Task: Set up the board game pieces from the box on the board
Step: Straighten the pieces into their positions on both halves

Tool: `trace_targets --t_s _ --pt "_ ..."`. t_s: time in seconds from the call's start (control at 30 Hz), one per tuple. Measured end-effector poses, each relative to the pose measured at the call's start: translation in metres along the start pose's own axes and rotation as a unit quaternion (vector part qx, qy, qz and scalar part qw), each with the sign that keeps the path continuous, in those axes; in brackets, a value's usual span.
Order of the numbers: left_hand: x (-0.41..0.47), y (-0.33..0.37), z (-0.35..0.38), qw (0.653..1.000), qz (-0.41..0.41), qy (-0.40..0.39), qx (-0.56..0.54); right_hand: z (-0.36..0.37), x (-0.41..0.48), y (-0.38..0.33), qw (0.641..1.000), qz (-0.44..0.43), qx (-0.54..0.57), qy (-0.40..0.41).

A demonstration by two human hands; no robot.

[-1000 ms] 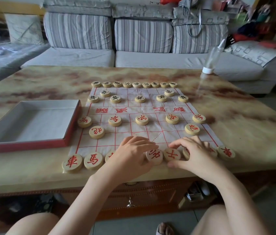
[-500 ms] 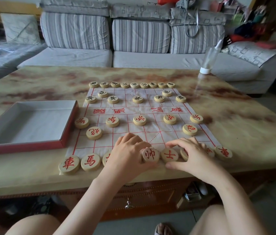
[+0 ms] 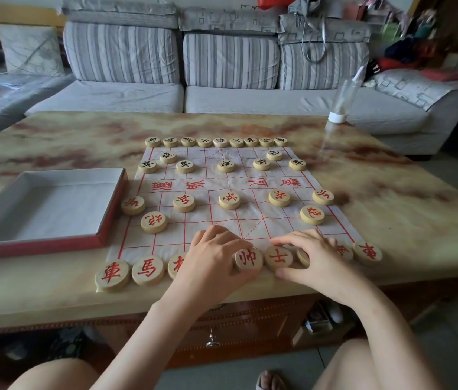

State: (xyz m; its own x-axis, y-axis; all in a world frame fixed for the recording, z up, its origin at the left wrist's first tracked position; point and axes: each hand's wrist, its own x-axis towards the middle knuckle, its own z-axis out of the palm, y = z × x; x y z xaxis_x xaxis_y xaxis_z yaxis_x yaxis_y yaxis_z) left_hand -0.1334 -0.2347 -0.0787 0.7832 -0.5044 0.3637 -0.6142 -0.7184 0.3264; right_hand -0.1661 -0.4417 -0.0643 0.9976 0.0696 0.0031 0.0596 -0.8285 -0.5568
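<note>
The near row of red pieces lay along the board's [image 3: 250, 220] front border, close to the counter's [image 3: 391, 206] front edge, from the left chariot [image 3: 111, 275] and horse [image 3: 147, 270] to the right chariot [image 3: 368, 252]. Both grips worked in the middle of that row. The left grip [image 3: 210, 257] was curled round the red general [image 3: 248, 258], thumb under it and fingers over its far side. The right grip [image 3: 315, 260] pinched the red advisor [image 3: 278, 257] just beside it, forefinger at the far rim and thumb at the near rim, while its other fingers arched over the next pieces and hid them. Bare counter spread wide to the right of the board, with a narrower band beyond the black back row [image 3: 220, 142].

The counter was glossy, marbled in cream and rust. A clear bottle [image 3: 344, 98] stood cap-down near its far right corner. Behind ran a grey striped sofa [image 3: 222, 60].

The red-walled box [image 3: 109, 209] sat at the left, its right wall against the board's left border and just beside a red soldier [image 3: 133, 205]. Its white lining lay in plain view.
</note>
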Motion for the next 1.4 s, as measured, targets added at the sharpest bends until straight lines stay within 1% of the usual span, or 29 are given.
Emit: trace_targets --t_s 0.17,0.2,0.23,0.3,0.37,0.43,0.53,0.67,0.73,0.83,0.93,1.0,1.1,1.17,1.33,1.4 --pt "-0.002 0.000 0.001 1.000 -0.004 0.006 0.003 0.000 -0.001 0.000 1.000 -0.010 -0.011 -0.001" --pt "-0.002 0.000 0.001 1.000 -0.004 0.006 0.004 -0.002 -0.002 0.002 1.000 -0.018 0.002 0.004" --pt "-0.001 0.000 0.001 1.000 -0.005 0.004 0.004 -0.005 -0.004 0.003 0.999 -0.025 0.029 0.019" --pt "0.000 0.000 0.000 1.000 -0.005 0.004 -0.002 -0.017 -0.010 0.010 0.993 -0.024 0.080 0.080" --pt "0.002 0.004 -0.001 1.000 -0.001 0.005 -0.013 -0.030 -0.018 0.023 0.986 -0.010 0.076 0.148" --pt "0.006 0.010 -0.002 1.000 0.013 0.008 -0.015 -0.039 -0.026 0.039 0.980 -0.001 0.061 0.191" --pt "0.016 0.029 -0.009 0.999 0.033 -0.005 -0.016 -0.046 -0.033 0.053 0.970 0.027 0.081 0.227" --pt "0.040 0.057 -0.003 0.997 0.062 -0.037 -0.021 -0.045 -0.033 0.056 0.968 0.043 0.023 0.248" --pt "0.049 0.066 0.006 0.996 0.070 -0.050 -0.018 -0.043 -0.030 0.056 0.970 0.052 -0.016 0.239" --pt "0.057 0.072 0.020 0.994 0.075 -0.079 -0.014 -0.039 -0.025 0.060 0.976 0.069 -0.053 0.199" --pt "0.062 0.072 0.030 0.989 0.078 -0.112 -0.052 -0.036 -0.022 0.059 0.978 0.066 -0.083 0.181" --pt "0.065 0.071 0.035 0.987 0.072 -0.126 -0.075 -0.037 -0.022 0.059 0.979 0.060 -0.076 0.182" --pt "0.067 0.068 0.041 0.987 0.059 -0.117 -0.095 -0.037 -0.027 0.056 0.983 0.044 -0.046 0.170" --pt "0.068 0.068 0.043 0.988 0.059 -0.109 -0.089 -0.039 -0.030 0.053 0.986 0.046 -0.024 0.159" --pt "0.070 0.070 0.048 0.996 0.043 -0.074 -0.009 -0.040 -0.033 0.049 0.989 0.057 0.017 0.137" --pt "0.068 0.072 0.049 0.998 0.030 -0.059 0.004 -0.040 -0.033 0.048 0.990 0.055 0.020 0.132"
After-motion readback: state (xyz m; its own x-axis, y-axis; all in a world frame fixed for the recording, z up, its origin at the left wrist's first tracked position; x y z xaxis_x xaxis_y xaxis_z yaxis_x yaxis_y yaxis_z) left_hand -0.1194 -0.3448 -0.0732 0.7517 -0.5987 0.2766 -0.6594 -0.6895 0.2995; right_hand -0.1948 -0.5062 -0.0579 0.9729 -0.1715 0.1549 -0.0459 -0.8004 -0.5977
